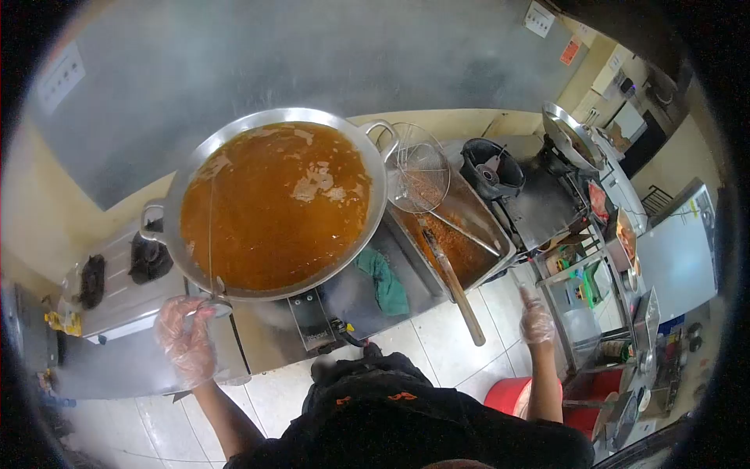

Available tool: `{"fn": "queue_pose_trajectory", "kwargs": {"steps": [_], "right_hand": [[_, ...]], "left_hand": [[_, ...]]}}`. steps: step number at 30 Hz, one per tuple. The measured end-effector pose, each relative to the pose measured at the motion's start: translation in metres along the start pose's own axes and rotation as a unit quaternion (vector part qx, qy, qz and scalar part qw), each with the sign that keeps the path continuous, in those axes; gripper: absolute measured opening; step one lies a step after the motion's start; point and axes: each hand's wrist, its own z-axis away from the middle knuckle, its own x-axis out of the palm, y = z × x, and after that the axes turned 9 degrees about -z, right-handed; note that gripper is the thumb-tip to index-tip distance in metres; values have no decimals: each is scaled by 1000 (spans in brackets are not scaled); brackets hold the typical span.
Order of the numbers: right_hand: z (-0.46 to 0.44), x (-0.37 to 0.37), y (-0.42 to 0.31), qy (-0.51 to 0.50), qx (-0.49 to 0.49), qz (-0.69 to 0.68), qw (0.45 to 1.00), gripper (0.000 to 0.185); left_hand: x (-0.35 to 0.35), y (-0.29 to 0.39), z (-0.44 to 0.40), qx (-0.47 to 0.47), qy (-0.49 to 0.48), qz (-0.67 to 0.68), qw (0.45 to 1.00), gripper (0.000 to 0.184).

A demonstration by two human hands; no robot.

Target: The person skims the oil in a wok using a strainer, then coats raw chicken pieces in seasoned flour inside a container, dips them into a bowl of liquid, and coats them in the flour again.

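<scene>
The left hand [187, 340], in a clear, wrinkled plastic glove, curls into a loose ring, its fingertips at a small, shiny metal piece [215, 307] by the near rim of the pan [376, 184]. Whether they grip it I cannot tell. A thin, straight line [212, 234] runs above this piece, across the oil; what it belongs to is hard to make out. The right hand [537, 320], gloved alike, is well apart from the pan, fingers pointing forward and close together; how wide the thumb stands, or whether anything is held, I cannot tell.

The pan is wide, round and silvery metal, with a looped handle at each side. It holds amber-brown, glossy oil [273, 211] with pale patches of foam. Its body hides whatever is under it. To its right, a round wire strainer [418, 178] lies over a rectangular metal tray [504, 254] of reddish-brown crumbs [461, 254]. A utensil with a wooden handle [465, 313] slants over the near edge of the tray. A crumpled green cloth [384, 283] lies between pan and tray. A red bucket [512, 395] on the pale tiled floor [422, 348] is partly covered by the right forearm. Haze blurs the lower left, and the dark round border cuts off the outer shelves.
</scene>
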Motion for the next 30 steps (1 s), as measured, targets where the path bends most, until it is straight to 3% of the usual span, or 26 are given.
{"fn": "queue_pose_trajectory", "kwargs": {"steps": [1,2,5,7,8,10,11,13,14,16,17,19,21,23,25,28,30], "right_hand": [[2,0,-3,-13,-24,47,999,68],[5,1,-7,-49,54,29,997,68],[12,22,2,-67,54,68,994,67],[8,4,3,-71,67,-1,995,65],[6,20,31,-17,21,-21,999,66],[-4,-34,3,-20,16,-34,999,64],[-23,-30,16,40,-86,-4,995,60],[-58,-42,15,193,-270,98,938,56],[-63,-61,10,122,-209,55,969,54],[-94,-121,-73,8,-87,26,996,52],[-114,-141,-108,-18,-77,32,996,51],[-161,-137,-135,67,-290,-61,953,66],[-196,-151,-209,-8,-245,-16,969,56],[-222,-147,-275,19,-247,46,968,60],[-278,-113,-300,32,-338,122,933,63],[-308,-108,-386,-49,-312,140,938,69],[-335,-85,-416,-68,-373,139,915,60]], "left_hand": [[3,1,-2,1,2,2,1000,14],[6,0,-3,4,8,9,1000,15],[12,5,0,-2,22,20,1000,18],[13,3,-1,-13,36,13,999,19],[14,0,0,-6,35,11,999,21],[8,1,-2,21,51,-26,998,23],[5,0,-1,7,57,-37,998,23],[0,-2,2,-16,42,7,999,23],[-2,-3,3,-14,46,-3,999,24],[-6,-4,5,-25,50,-12,998,24],[-8,-5,6,-31,50,-15,998,24],[-11,-11,8,-24,47,-37,998,23],[-16,-13,9,-19,46,-58,997,22],[-22,-14,9,-29,20,-37,999,21],[-24,-16,13,-37,31,-32,998,20],[-31,-17,14,-35,47,-41,997,20],[-34,-15,16,-33,54,-40,997,20]]}}
